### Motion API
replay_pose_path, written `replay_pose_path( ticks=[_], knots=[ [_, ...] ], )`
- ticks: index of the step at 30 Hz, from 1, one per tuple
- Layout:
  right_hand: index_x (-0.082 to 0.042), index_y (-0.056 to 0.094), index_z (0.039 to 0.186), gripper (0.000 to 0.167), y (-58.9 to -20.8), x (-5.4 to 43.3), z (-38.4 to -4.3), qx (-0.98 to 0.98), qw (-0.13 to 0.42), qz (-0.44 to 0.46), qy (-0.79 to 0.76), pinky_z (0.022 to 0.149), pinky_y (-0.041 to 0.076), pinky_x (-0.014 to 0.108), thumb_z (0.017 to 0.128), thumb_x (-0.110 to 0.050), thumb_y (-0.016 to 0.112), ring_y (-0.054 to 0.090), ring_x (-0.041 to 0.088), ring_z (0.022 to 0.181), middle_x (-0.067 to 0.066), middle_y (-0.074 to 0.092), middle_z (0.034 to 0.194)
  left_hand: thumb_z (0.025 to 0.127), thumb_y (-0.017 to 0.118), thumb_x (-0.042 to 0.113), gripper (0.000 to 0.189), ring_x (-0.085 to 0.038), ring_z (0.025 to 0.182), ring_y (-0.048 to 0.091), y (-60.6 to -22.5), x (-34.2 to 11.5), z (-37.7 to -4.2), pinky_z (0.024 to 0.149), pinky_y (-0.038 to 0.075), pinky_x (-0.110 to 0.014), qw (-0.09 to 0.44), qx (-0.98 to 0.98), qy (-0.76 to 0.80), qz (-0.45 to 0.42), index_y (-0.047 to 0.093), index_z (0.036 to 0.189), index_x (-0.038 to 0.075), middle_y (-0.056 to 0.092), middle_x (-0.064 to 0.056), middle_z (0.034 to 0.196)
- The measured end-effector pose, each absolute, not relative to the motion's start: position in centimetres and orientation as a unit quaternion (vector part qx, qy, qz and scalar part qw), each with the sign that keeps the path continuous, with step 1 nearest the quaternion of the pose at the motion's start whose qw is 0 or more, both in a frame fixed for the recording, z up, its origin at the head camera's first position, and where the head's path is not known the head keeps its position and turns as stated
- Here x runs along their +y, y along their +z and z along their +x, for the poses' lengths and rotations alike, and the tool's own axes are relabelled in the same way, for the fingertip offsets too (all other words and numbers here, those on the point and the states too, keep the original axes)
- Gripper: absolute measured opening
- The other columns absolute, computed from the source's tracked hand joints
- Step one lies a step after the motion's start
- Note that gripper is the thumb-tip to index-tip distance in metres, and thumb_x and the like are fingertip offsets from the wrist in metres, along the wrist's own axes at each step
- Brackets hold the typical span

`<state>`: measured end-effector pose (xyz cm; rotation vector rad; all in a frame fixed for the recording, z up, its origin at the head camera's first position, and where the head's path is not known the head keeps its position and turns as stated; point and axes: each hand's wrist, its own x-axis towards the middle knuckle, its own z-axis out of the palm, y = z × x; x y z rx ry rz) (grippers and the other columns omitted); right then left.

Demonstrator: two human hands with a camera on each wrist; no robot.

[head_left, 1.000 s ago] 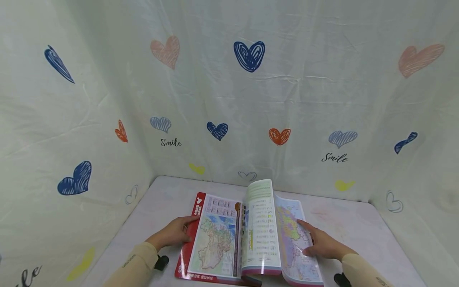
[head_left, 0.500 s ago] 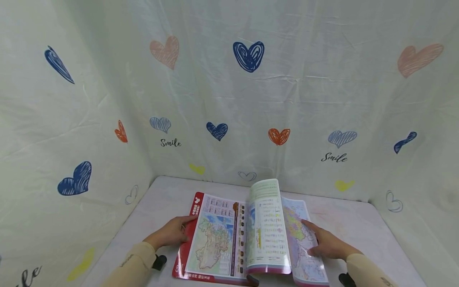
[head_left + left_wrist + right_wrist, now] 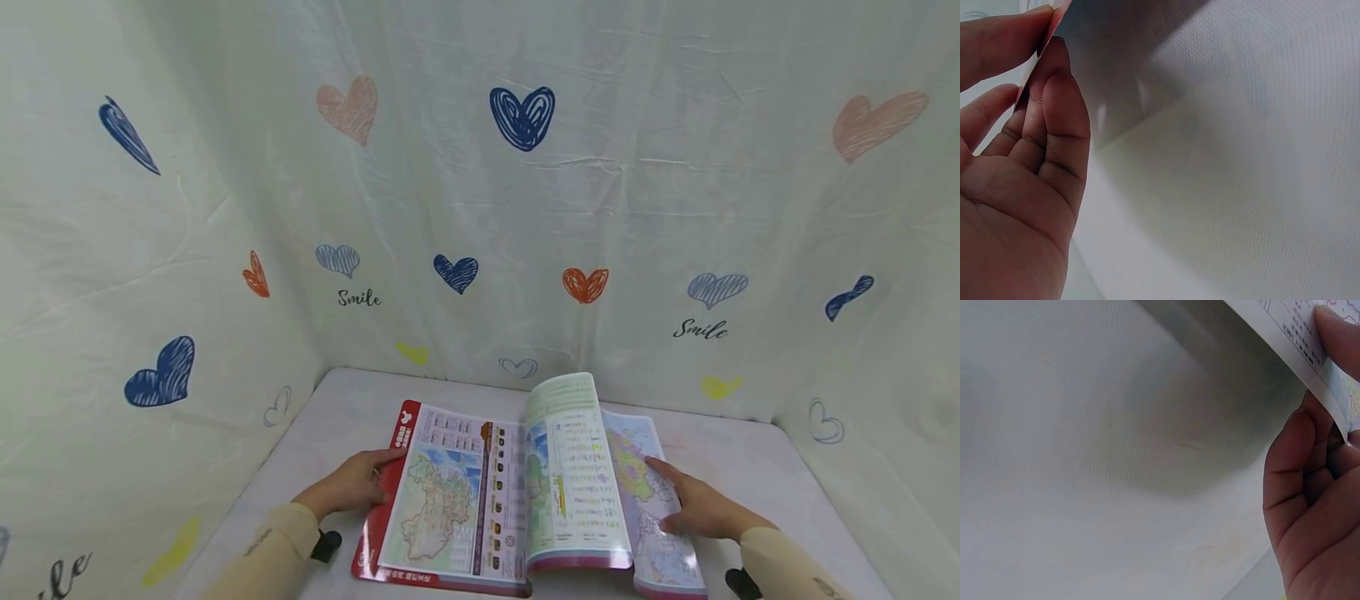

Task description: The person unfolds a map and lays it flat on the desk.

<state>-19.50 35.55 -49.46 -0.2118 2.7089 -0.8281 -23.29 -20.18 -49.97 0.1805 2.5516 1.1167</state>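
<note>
An open map atlas [image 3: 442, 508] with a red cover border and a map on its left page lies in front of me in the head view. My left hand [image 3: 348, 483] pinches its red left edge between thumb and fingers; in the left wrist view that edge [image 3: 1055, 24] sits between them. At the right side, my right hand [image 3: 701, 504] grips the outer map page [image 3: 637, 475], thumb on top and fingers curled below, as the right wrist view shows. Between the two sides, a curved page [image 3: 581, 475] with rows of text stands partly raised.
The atlas lies on a white table [image 3: 352, 400] with rounded far corners. Pale cloth [image 3: 480, 200] printed with hearts and "Smile" hangs behind and at both sides. A black object [image 3: 326, 546] sits under the left wrist, another [image 3: 742, 582] under the right.
Both hands have drawn slightly apart, the left one leftward and the right one rightward. The atlas spreads wider, more of its left page shows, and the raised page has shifted right.
</note>
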Motion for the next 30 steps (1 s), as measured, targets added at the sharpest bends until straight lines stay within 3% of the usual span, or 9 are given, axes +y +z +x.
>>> replay_pose_path(
  ticks=[11, 18, 30],
  knots=[
    [-0.001, 0.031, 0.152, 0.103, -49.6, 37.2, -19.4, 0.947, 0.146, -0.068, -0.278, 0.098, 0.033, 0.070, 0.068, -0.019, 0.087, 0.050, 0.048, 0.118, 0.039, 0.042, 0.139, 0.072, 0.080, -0.005, 0.078, -0.024, 0.090, 0.053, -50.1, -20.7, -23.5, 0.067, 0.051, -0.034, 0.170, 0.902, 0.392, 0.062, 0.054, 0.144, 0.009, 0.057, -0.011, 0.114],
    [0.003, 0.030, 0.151, 0.104, -49.5, 38.4, -19.1, 0.952, 0.131, -0.086, -0.263, 0.098, 0.032, 0.071, 0.067, -0.018, 0.087, 0.040, 0.060, 0.125, 0.042, 0.039, 0.139, 0.071, 0.078, -0.008, 0.079, -0.025, 0.091, 0.052, -50.0, -21.3, -23.5, 0.068, 0.051, -0.035, 0.170, 0.902, 0.393, 0.051, 0.055, 0.143, 0.010, 0.056, -0.011, 0.115],
    [0.004, 0.034, 0.147, 0.102, -49.7, 40.2, -18.6, 0.962, 0.110, -0.093, -0.233, 0.093, 0.039, 0.069, 0.064, -0.016, 0.089, 0.052, 0.056, 0.114, 0.042, 0.045, 0.133, 0.071, 0.079, -0.007, 0.079, -0.025, 0.091, 0.052, -49.4, -21.8, -23.4, 0.067, 0.053, -0.035, 0.171, 0.904, 0.390, 0.048, 0.054, 0.144, 0.009, 0.055, -0.011, 0.112]
  ],
)
